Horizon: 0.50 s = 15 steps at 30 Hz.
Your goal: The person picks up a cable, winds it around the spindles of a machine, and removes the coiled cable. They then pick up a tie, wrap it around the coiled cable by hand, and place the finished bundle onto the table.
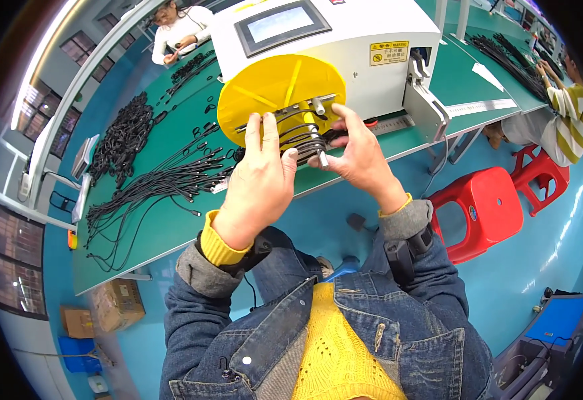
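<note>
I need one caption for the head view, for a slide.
Left hand and right hand flank a black cable coil before the yellow disc of a white machine.

Bare hands come together at chest height, forearms bent inward in blue denim sleeves (195,323) with turned-back grey cuffs. The left hand (258,187) shows its back, two fingers extended side by side; the right hand (365,159) parts thumb and raised forefinger, its lower fingers mostly hidden.
</note>
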Available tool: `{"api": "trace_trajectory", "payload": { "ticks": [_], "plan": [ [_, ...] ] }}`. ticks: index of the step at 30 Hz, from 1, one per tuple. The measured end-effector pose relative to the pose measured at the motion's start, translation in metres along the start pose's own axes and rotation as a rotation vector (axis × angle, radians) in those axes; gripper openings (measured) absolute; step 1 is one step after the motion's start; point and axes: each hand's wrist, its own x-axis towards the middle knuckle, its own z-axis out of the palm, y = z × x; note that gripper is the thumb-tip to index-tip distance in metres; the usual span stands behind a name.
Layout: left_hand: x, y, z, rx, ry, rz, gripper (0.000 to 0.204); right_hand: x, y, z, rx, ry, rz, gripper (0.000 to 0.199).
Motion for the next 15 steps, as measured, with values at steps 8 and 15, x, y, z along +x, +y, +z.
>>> {"api": "trace_trajectory", "payload": {
  "ticks": [8,15],
  "plan": [
    [0.009,-0.022,-0.004,-0.099,-0.210,0.139,0.057,0.007,0.005,0.003,0.187,-0.180,0.018,0.090],
    [0.017,-0.016,-0.003,-0.287,-0.232,0.137,0.037,-0.011,0.001,0.022,0.328,-0.180,0.007,0.072]
  ]
}}
